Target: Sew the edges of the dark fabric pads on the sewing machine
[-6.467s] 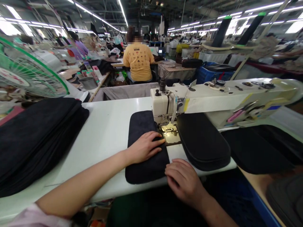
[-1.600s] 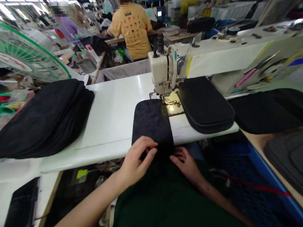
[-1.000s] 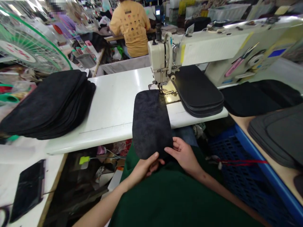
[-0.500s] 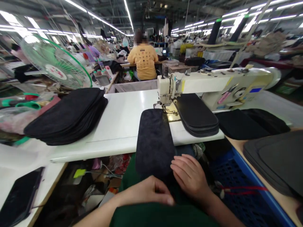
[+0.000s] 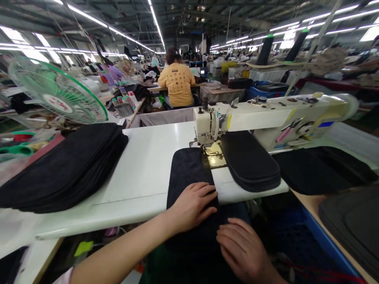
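A long black fabric piece [image 5: 187, 172] with rounded ends lies on the white table [image 5: 142, 173], its far end by the needle of the cream sewing machine [image 5: 207, 126]. Its near end hangs over the table edge toward me. My left hand [image 5: 194, 205] rests flat on the piece near the table edge, fingers stretched out. My right hand [image 5: 242, 250] lies palm down on the hanging end, below the table edge, fingers together and slightly curled.
A stack of black pieces [image 5: 59, 169] sits at the left, another stack [image 5: 250, 161] under the machine arm, more black pieces [image 5: 316, 169] at the right. A green fan [image 5: 56, 92] stands at far left. A person in a yellow shirt [image 5: 177, 83] sits ahead.
The view has dropped a little. My left hand has moved up from my lap onto the fabric at the table edge. My right hand has stayed on the hanging end.
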